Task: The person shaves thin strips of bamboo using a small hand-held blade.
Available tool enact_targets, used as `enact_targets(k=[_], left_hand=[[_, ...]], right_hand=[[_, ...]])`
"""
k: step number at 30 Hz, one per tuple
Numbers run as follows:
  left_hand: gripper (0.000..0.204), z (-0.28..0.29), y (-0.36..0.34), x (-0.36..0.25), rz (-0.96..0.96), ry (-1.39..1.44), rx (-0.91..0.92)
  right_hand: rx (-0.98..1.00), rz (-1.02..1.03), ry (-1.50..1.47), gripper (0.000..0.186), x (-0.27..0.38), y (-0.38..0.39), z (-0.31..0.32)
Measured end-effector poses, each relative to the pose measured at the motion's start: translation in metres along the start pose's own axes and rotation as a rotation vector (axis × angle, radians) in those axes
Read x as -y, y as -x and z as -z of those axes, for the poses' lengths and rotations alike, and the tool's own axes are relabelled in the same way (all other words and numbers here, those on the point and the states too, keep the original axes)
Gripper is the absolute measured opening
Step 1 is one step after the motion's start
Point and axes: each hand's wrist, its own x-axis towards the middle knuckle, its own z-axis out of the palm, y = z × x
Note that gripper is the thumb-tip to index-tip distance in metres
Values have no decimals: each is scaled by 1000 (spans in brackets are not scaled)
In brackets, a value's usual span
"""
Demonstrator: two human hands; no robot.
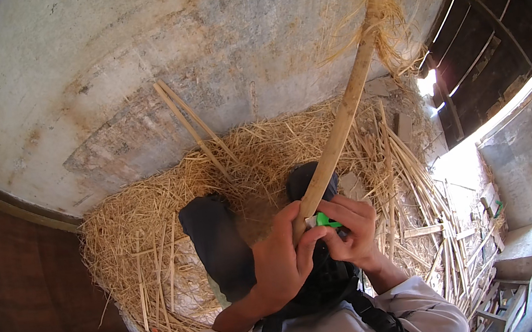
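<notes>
A long, light-brown wooden pole [347,111] slants from my lap up to the top right. A tuft of thin curled shavings or fibres [390,25] clings near its far end. My left hand [278,255] is closed round the pole's near end. My right hand [353,225] pinches a small bright green tool [328,220] with a pale, metal-looking part that lies against the pole's side. Fingers cover much of this tool, so its exact kind does not show. Both hands are close together above my dark-clothed knees.
Straw and shavings [139,223] cover the floor around my legs. Two thin sticks [193,125] lean on the stained wall [210,46] ahead. Split strips of wood [430,211] lie heaped at the right. A dark slatted panel [486,23] stands at the upper right, a brown surface [23,285] at the left.
</notes>
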Motion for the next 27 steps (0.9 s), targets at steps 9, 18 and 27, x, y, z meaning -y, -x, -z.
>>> enact_targets(k=[9,18,27], left_hand=[[53,3,-8,10,83,256,88],[65,3,-6,10,76,284,120],[59,-4,-1,11,38,96,8]], right_hand=[[83,-113,-262,36,-5,-2,-2],[178,-84,-314,36,-12,-3,9],[166,-124,-244,39,-5,-8,7]])
